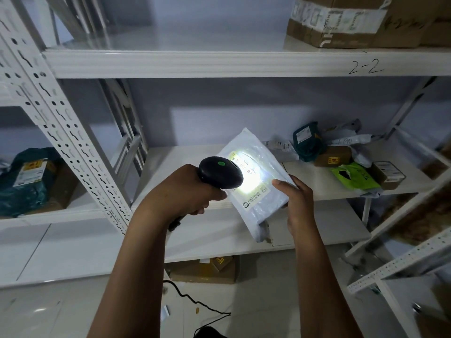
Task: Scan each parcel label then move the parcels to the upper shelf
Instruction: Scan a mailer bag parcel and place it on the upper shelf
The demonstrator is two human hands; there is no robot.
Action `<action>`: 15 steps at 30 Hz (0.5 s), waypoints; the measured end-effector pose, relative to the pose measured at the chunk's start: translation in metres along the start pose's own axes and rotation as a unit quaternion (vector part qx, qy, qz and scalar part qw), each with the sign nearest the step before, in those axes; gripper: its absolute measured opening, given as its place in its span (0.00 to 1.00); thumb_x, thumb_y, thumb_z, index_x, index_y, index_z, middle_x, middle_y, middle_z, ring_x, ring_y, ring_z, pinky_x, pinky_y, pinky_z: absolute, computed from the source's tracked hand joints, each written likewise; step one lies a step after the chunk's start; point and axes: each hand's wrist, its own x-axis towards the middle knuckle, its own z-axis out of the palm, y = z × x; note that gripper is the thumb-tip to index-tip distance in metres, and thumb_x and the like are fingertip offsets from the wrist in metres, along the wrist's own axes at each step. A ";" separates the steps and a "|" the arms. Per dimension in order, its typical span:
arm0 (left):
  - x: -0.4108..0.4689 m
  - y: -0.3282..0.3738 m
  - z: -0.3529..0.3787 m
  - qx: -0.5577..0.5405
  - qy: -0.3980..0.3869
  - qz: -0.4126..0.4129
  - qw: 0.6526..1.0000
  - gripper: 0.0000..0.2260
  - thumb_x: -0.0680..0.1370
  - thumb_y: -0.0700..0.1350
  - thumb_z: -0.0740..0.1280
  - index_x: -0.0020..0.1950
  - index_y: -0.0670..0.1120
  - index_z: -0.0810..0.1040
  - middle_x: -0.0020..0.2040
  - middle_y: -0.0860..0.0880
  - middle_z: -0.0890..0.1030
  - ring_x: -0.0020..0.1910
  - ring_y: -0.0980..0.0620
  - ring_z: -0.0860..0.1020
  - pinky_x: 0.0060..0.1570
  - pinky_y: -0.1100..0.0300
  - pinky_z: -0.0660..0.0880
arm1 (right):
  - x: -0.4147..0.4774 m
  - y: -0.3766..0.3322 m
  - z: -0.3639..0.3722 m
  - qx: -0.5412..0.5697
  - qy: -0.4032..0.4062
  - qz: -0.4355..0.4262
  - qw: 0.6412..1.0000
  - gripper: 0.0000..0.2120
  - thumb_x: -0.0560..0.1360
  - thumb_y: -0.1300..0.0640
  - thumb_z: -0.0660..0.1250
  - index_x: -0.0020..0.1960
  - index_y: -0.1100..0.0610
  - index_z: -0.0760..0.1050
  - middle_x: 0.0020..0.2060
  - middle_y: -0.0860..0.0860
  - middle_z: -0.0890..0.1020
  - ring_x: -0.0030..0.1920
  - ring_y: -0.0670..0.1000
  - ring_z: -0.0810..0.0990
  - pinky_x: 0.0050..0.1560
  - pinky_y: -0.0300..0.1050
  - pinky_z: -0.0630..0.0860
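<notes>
In the head view, the left hand (pixel 188 189) had its fingers curled round the handle of a black barcode scanner (pixel 219 172). The right hand (pixel 297 203) pinched a white plastic parcel (pixel 258 208) at its edge, held in the air in front of the lower shelf (pixel 317 184). The scanner light fell brightly on the label (pixel 249 181). The glossy film seemed to give glare, so a small tilt of the parcel and a steady, flat label would probably help the reading. The upper shelf (pixel 195 64) had free room left of the cardboard box (pixel 336 23).
</notes>
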 end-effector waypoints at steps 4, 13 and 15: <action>0.005 0.001 0.003 -0.071 0.071 0.012 0.995 0.05 0.75 0.44 0.76 0.45 0.48 0.81 0.34 0.45 0.83 0.31 0.50 0.81 0.43 0.52 0.81 | 0.001 0.005 0.008 0.071 -0.003 -0.005 0.997 0.17 0.69 0.59 0.74 0.58 0.55 0.82 0.52 0.54 0.87 0.50 0.51 0.87 0.43 0.45 0.83; 0.013 -0.005 0.007 -0.247 0.197 0.021 0.948 0.06 0.74 0.49 0.77 0.47 0.49 0.84 0.34 0.47 0.85 0.31 0.51 0.81 0.40 0.51 0.79 | -0.001 0.020 0.020 0.190 -0.068 0.023 0.979 0.24 0.70 0.63 0.68 0.66 0.53 0.76 0.61 0.55 0.84 0.63 0.58 0.82 0.56 0.54 0.83; 0.014 -0.006 0.009 -0.252 0.193 0.023 0.948 0.06 0.74 0.49 0.77 0.47 0.50 0.84 0.31 0.48 0.84 0.30 0.52 0.80 0.39 0.53 0.78 | -0.003 0.020 0.021 0.183 -0.071 0.018 0.981 0.23 0.70 0.63 0.68 0.65 0.54 0.77 0.60 0.55 0.85 0.63 0.58 0.82 0.61 0.55 0.81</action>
